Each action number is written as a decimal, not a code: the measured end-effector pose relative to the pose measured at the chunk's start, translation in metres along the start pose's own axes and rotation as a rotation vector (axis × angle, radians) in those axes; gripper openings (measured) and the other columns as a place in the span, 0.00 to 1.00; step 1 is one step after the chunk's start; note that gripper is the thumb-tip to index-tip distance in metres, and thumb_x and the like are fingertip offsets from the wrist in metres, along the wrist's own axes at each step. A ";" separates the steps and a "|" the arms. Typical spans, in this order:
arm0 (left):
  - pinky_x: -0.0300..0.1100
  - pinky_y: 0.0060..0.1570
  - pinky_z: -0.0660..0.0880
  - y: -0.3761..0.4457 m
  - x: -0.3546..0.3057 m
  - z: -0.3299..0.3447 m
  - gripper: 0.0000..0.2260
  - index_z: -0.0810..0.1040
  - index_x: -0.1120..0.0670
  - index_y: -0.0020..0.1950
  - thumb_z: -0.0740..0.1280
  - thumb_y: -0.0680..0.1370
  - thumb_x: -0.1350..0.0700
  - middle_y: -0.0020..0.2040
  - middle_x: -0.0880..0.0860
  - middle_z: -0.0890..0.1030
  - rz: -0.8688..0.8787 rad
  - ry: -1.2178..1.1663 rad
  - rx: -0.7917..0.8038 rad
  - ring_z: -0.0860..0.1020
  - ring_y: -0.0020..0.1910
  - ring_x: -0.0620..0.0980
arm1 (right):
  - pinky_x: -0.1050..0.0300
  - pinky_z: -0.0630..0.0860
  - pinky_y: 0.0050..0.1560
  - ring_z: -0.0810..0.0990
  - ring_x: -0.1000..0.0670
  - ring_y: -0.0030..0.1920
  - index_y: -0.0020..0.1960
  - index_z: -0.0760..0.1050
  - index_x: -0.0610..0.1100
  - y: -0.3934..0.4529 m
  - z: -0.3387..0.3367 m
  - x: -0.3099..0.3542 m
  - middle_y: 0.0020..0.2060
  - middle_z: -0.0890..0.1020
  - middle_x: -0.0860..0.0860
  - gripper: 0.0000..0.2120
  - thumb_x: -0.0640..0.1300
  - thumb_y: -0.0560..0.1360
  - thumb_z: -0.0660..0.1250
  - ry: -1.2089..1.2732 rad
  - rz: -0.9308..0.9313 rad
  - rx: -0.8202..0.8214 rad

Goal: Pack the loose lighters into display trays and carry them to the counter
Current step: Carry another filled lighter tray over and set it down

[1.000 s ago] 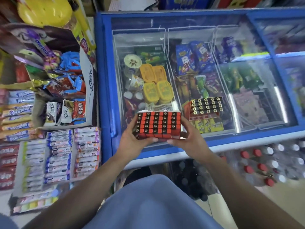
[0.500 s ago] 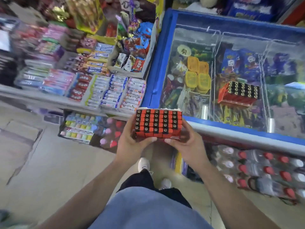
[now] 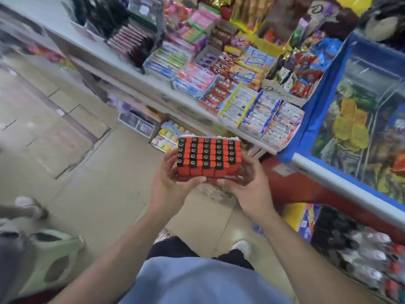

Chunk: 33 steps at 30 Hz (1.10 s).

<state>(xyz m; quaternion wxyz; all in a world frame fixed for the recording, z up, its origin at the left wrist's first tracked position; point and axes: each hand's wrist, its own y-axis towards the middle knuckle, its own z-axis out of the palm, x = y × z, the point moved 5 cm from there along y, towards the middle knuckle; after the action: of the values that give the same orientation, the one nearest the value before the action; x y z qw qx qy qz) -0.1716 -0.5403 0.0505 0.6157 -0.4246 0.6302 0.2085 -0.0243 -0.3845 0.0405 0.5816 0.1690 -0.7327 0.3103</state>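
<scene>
A display tray of lighters (image 3: 208,160), packed with rows of red lighters with black tops, is held at chest height in the middle of the view. My left hand (image 3: 169,181) grips its left end with the thumb curled over the front edge. Under the tray's right end, my right hand (image 3: 247,185) holds it, fingers wrapped below. The tray hangs over the tiled floor, in front of the candy shelf.
A white shelf (image 3: 122,69) loaded with candy and gum boxes runs across the top. The blue chest freezer (image 3: 328,163) with a glass lid stands at the right. A pale green stool (image 3: 50,257) and another person's shoe (image 3: 30,206) are at the lower left.
I have turned left, away from the freezer, with the tray still in both hands. The second tray on the freezer lid has left the view; the shelf and floor now fill it.
</scene>
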 end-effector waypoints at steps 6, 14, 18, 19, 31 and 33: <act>0.35 0.50 0.81 0.060 0.000 -0.137 0.33 0.72 0.50 0.67 0.83 0.66 0.61 0.46 0.35 0.85 -0.035 0.046 -0.026 0.84 0.48 0.37 | 0.53 0.81 0.58 0.84 0.51 0.57 0.69 0.71 0.40 0.025 0.147 0.023 0.62 0.83 0.47 0.34 0.33 0.67 0.80 0.063 0.042 0.041; 0.35 0.52 0.81 0.151 -0.010 -0.248 0.38 0.70 0.50 0.74 0.83 0.67 0.58 0.50 0.32 0.84 -0.010 0.101 -0.060 0.84 0.49 0.36 | 0.56 0.82 0.52 0.85 0.49 0.56 0.66 0.74 0.46 0.095 0.276 0.061 0.60 0.83 0.50 0.33 0.32 0.66 0.81 0.095 0.025 0.078; 0.41 0.56 0.81 0.208 -0.013 -0.287 0.41 0.69 0.48 0.76 0.84 0.67 0.55 0.53 0.39 0.85 -0.006 0.119 -0.056 0.84 0.52 0.39 | 0.54 0.82 0.55 0.84 0.49 0.58 0.68 0.74 0.46 0.143 0.326 0.076 0.61 0.83 0.50 0.35 0.31 0.65 0.82 0.091 0.010 0.116; 0.44 0.57 0.80 0.223 -0.014 -0.297 0.41 0.69 0.48 0.77 0.84 0.67 0.54 0.55 0.39 0.85 -0.007 0.126 -0.053 0.84 0.53 0.39 | 0.54 0.82 0.55 0.84 0.49 0.57 0.68 0.74 0.46 0.155 0.339 0.081 0.60 0.84 0.51 0.35 0.31 0.65 0.82 0.089 0.009 0.131; 0.35 0.50 0.81 0.401 -0.072 -0.405 0.39 0.70 0.52 0.75 0.82 0.67 0.62 0.63 0.47 0.83 0.002 0.088 0.044 0.85 0.55 0.43 | 0.60 0.81 0.53 0.83 0.57 0.57 0.71 0.72 0.45 0.292 0.465 0.170 0.63 0.82 0.54 0.37 0.31 0.66 0.81 0.045 -0.020 0.146; 0.30 0.47 0.79 0.434 -0.078 -0.420 0.39 0.70 0.48 0.75 0.83 0.67 0.59 0.62 0.44 0.83 0.023 0.108 0.086 0.84 0.54 0.40 | 0.60 0.81 0.54 0.83 0.56 0.58 0.72 0.71 0.45 0.314 0.484 0.179 0.64 0.81 0.53 0.38 0.32 0.66 0.82 0.033 -0.036 0.111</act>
<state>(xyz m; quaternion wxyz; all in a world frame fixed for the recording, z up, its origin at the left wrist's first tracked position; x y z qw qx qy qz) -0.7763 -0.6084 0.0767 0.5962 -0.4012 0.6756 0.1649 -0.6252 -0.4439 0.0675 0.5889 0.2088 -0.7014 0.3429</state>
